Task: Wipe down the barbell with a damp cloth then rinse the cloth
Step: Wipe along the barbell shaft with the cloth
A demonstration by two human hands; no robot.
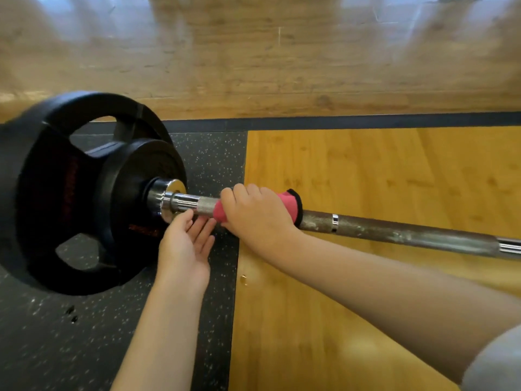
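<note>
1. The pink cloth point(289, 203), black at its edge, wraps the grey, worn barbell point(394, 232) near the black plates point(56, 193).
2. The right hand point(253, 213) grips it, fingers curled.
3. The left hand point(183, 244) lies below, fingers straight.

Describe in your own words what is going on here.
A person appears to be wiping a long grey steel barbell. Their right hand grips a pink cloth with black edging, wrapped round the knurled shaft close to the shiny collar. The left hand lies open, palm up, just under the bar beside it; contact is unclear. Two black weight plates sit on that end, above a speckled black rubber mat.
</note>
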